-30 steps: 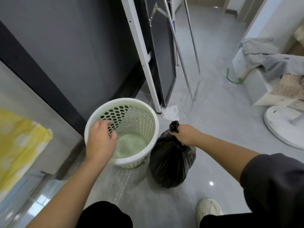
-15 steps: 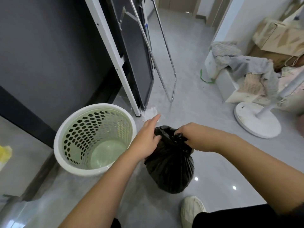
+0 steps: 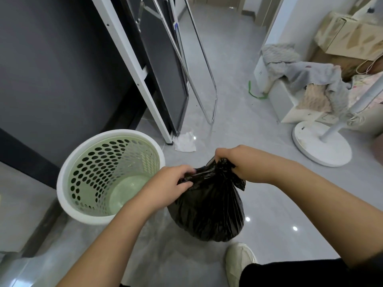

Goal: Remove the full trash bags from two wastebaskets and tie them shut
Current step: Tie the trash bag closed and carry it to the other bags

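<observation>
A full black trash bag [image 3: 209, 206] stands on the grey floor just right of a pale green perforated wastebasket [image 3: 68, 168] with a white rim, which has no bag in it. My left hand [image 3: 165, 183] pinches the left part of the bag's gathered top. My right hand [image 3: 238, 160] grips the right part of the top, bunched into a tuft. The two hands hold the bag's mouth stretched between them. Only one wastebasket is in view.
A folded white frame with a dark panel [image 3: 157, 75] and a chrome tube rack [image 3: 205, 79] lean on the dark wall behind the basket. A crumpled tissue [image 3: 185, 141] lies on the floor. At right stand a fan base [image 3: 321, 143] and piled cloths [image 3: 306, 79]. My shoe [image 3: 238, 259] is near the bag.
My left hand left the wastebasket rim, crossed to the bag and took hold of its top beside the right hand. The view shifted right.
</observation>
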The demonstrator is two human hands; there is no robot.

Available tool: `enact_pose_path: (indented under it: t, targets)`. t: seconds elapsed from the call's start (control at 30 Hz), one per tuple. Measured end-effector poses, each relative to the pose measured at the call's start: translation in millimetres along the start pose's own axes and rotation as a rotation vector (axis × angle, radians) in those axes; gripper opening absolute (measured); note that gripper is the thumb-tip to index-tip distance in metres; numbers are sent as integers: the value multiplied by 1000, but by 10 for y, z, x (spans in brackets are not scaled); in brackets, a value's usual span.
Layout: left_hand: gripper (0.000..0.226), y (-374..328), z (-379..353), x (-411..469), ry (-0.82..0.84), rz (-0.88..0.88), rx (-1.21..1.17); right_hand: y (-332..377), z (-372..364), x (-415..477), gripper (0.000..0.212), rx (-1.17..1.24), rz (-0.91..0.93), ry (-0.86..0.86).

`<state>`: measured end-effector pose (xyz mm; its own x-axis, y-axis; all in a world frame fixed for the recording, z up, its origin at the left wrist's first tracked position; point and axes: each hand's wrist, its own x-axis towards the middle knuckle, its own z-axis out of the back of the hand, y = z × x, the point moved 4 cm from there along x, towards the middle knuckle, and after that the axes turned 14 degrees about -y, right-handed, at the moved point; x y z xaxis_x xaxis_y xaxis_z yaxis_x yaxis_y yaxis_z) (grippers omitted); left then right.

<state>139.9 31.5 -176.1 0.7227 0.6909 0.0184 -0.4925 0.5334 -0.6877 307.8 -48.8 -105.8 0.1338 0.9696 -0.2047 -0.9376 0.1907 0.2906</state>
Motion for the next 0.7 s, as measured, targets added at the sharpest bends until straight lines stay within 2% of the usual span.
enact_pose_path:
  t: [0.07, 0.2, 0.3, 0.37, 0.47, 0.57, 0.7]
  targets:
    - [3, 32, 33, 9, -71, 36, -15, -31, -20, 11, 40, 17, -21, -10]
    - [16, 52, 73, 7, -181, 190, -325, -70, -67, 18, 65, 41, -42, -3]
    - [26, -32, 111, 2, -234, 245, -478, -73, -81, 15, 53, 124, -47, 2]
    - [23, -95, 139, 9, -272, 249, -534, -57, -104, 18, 52, 178, -37, -9]
    - [17, -178, 172, 4, -290, 216, -541, -22, -192, 18, 60, 346, -55, 4]
    - [23, -279, 181, -17, -264, 147, -493, 31, -281, 26, 66, 559, -35, 36]
    - [22, -347, 210, -49, -284, 100, -350, 65, -321, 29, 57, 589, 10, 83]
